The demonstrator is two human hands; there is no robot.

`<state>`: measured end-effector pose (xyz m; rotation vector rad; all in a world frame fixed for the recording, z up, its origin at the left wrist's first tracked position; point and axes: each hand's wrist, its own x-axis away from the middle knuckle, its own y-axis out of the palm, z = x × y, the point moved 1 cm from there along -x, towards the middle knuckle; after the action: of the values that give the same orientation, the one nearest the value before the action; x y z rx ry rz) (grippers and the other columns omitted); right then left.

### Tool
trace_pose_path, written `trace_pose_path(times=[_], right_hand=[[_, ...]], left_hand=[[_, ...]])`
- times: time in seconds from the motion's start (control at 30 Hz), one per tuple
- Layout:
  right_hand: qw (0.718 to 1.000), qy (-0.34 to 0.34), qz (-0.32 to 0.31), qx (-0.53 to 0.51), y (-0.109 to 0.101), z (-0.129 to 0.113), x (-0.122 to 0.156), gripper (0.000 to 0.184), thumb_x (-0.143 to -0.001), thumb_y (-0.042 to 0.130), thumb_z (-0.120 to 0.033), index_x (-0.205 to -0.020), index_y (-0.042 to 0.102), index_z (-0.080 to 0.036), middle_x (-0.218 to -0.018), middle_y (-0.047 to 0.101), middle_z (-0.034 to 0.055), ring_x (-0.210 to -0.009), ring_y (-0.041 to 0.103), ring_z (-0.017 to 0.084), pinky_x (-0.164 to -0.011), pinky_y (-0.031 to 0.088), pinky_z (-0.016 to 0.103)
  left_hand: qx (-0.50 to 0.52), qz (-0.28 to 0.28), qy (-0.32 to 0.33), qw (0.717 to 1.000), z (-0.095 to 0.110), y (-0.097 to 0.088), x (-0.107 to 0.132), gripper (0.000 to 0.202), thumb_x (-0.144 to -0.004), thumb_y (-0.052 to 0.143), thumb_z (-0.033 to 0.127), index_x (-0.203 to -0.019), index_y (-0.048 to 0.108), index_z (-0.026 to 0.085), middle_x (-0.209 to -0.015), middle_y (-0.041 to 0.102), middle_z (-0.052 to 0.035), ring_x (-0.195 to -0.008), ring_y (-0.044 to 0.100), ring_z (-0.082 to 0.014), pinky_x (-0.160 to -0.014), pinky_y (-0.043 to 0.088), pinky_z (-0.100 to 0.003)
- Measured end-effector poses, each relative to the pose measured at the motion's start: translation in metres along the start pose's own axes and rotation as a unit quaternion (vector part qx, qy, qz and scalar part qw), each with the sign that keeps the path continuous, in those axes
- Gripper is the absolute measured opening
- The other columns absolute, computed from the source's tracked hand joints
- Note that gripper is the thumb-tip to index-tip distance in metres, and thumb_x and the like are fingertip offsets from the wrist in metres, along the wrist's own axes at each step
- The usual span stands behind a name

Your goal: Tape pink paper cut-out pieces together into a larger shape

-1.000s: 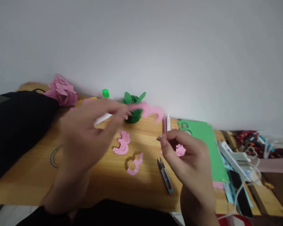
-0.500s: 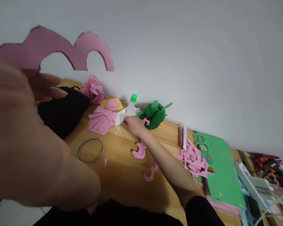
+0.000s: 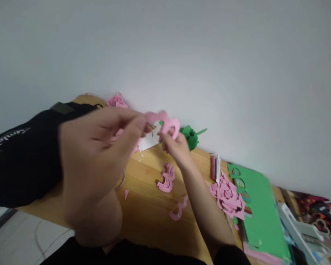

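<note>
My left hand (image 3: 99,158), close to the camera and blurred, pinches one end of a wavy pink paper cutout (image 3: 167,121) between thumb and fingers. At the cutout's other end is my right hand (image 3: 178,147), its bent fingers closed around the lower edge; part of the fingertips is hidden. Behind the hands lies a sheet of white paper (image 3: 150,140). A bit of green cap (image 3: 161,122) shows behind the cutout. The green paper ball with leaves (image 3: 192,138) stands partly hidden behind my right hand. A stack of pink wavy cutouts (image 3: 167,178) lies on the table below.
A single pink cutout (image 3: 179,209) and a pink triangular scrap (image 3: 126,194) lie on the wooden table (image 3: 146,209). To the right are pink scraps (image 3: 228,195), a box cutter (image 3: 218,168) and green sheets (image 3: 262,209). A black bag (image 3: 24,158) sits at left.
My left hand has moved away from the camera, bringing the pink cutout down and right. My right hand has come up from the white paper to the cutout. The view has shifted slightly.
</note>
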<state>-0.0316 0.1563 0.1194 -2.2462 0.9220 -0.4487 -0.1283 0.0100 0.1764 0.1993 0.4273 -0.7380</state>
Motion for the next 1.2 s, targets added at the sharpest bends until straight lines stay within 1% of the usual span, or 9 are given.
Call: trace_pose_path(times=[0.03, 0.1, 0.17, 0.23, 0.27, 0.4, 0.63, 0.8, 1.2], right_hand=[[0.999, -0.007, 0.021, -0.042, -0.015, -0.003, 0.012, 0.053, -0.100, 0.018, -0.042, -0.095, 0.065, -0.018, -0.086, 0.069, 0.0059, -0.063, 0.060, 0.013, -0.056, 0.046, 0.025], [0.965, -0.025, 0.019, -0.259, -0.044, -0.008, 0.040, 0.069, -0.096, 0.013, -0.060, -0.080, 0.066, -0.020, -0.071, 0.066, 0.0053, -0.059, 0.061, 0.015, -0.055, 0.048, 0.028], [0.934, -0.039, -0.007, -0.356, -0.065, -0.011, 0.071, 0.060, -0.091, 0.034, -0.068, -0.073, 0.068, -0.022, -0.063, 0.063, 0.0024, -0.058, 0.060, 0.015, -0.056, 0.049, 0.028], [0.932, -0.057, 0.028, -0.357, -0.078, -0.012, 0.099, 0.032, -0.081, 0.068, -0.053, -0.072, 0.070, -0.022, -0.067, 0.065, -0.0003, -0.061, 0.061, 0.012, -0.056, 0.049, 0.024], [0.935, -0.054, 0.049, -0.346, -0.082, -0.012, 0.111, 0.022, -0.079, 0.074, -0.044, -0.073, 0.070, -0.023, -0.065, 0.064, -0.0018, -0.058, 0.059, 0.010, -0.051, 0.046, 0.021], [0.950, -0.028, 0.100, -0.296, -0.088, -0.008, 0.143, 0.012, -0.081, 0.069, -0.023, -0.070, 0.068, -0.021, -0.055, 0.060, -0.0041, -0.046, 0.052, 0.007, -0.040, 0.040, 0.017], [0.950, -0.013, 0.161, -0.267, -0.100, 0.010, 0.175, 0.012, -0.083, 0.066, -0.022, -0.072, 0.067, -0.020, -0.057, 0.060, -0.0033, -0.050, 0.054, 0.008, -0.040, 0.043, 0.017], [0.947, -0.010, 0.193, -0.257, -0.105, 0.018, 0.187, 0.013, -0.083, 0.066, -0.022, -0.070, 0.066, -0.022, -0.058, 0.060, -0.0033, -0.049, 0.056, 0.010, -0.043, 0.047, 0.021], [0.940, 0.007, 0.198, -0.279, -0.110, 0.028, 0.201, 0.013, -0.082, 0.066, -0.020, -0.070, 0.067, -0.025, -0.058, 0.060, -0.0036, -0.051, 0.058, 0.012, -0.046, 0.050, 0.025]], left_hand=[[-0.008, -0.030, 0.008, 0.999, 0.006, 0.005, -0.001, 0.011, -0.088, 0.064, 0.020, -0.080, 0.071, 0.022, -0.075, 0.070, 0.0083, -0.071, 0.060, -0.0050, -0.069, 0.046, -0.015], [0.001, -0.112, 0.001, 0.994, 0.014, 0.017, -0.004, 0.017, -0.083, 0.063, 0.012, -0.068, 0.068, 0.019, -0.064, 0.066, 0.0084, -0.062, 0.057, -0.0036, -0.062, 0.044, -0.013], [0.039, -0.200, -0.029, 0.979, 0.018, 0.030, -0.004, 0.021, -0.084, 0.058, 0.011, -0.065, 0.065, 0.017, -0.060, 0.062, 0.0072, -0.059, 0.055, -0.0037, -0.056, 0.042, -0.012], [0.051, -0.267, -0.044, 0.961, 0.020, 0.043, -0.001, 0.021, -0.084, 0.055, 0.012, -0.065, 0.063, 0.016, -0.059, 0.060, 0.0059, -0.056, 0.053, -0.0047, -0.052, 0.040, -0.013], [0.048, -0.297, -0.045, 0.953, 0.019, 0.049, 0.001, 0.021, -0.084, 0.054, 0.013, -0.066, 0.064, 0.016, -0.059, 0.059, 0.0055, -0.055, 0.052, -0.0054, -0.051, 0.040, -0.013], [0.023, -0.382, -0.042, 0.923, 0.017, 0.068, 0.014, 0.021, -0.086, 0.053, 0.017, -0.068, 0.064, 0.018, -0.063, 0.062, 0.0038, -0.060, 0.055, -0.0088, -0.055, 0.043, -0.017], [0.023, -0.452, -0.068, 0.889, 0.022, 0.094, 0.030, 0.019, -0.089, 0.057, 0.023, -0.074, 0.069, 0.022, -0.067, 0.067, 0.0025, -0.065, 0.059, -0.0114, -0.058, 0.044, -0.019], [0.016, -0.446, -0.046, 0.894, 0.028, 0.109, 0.036, 0.017, -0.085, 0.062, 0.024, -0.070, 0.070, 0.023, -0.066, 0.068, 0.0033, -0.062, 0.059, -0.0122, -0.054, 0.042, -0.021], [-0.002, -0.481, -0.050, 0.875, 0.032, 0.121, 0.044, 0.021, -0.087, 0.059, 0.026, -0.068, 0.066, 0.023, -0.066, 0.067, 0.0025, -0.065, 0.060, -0.0137, -0.055, 0.041, -0.022]])
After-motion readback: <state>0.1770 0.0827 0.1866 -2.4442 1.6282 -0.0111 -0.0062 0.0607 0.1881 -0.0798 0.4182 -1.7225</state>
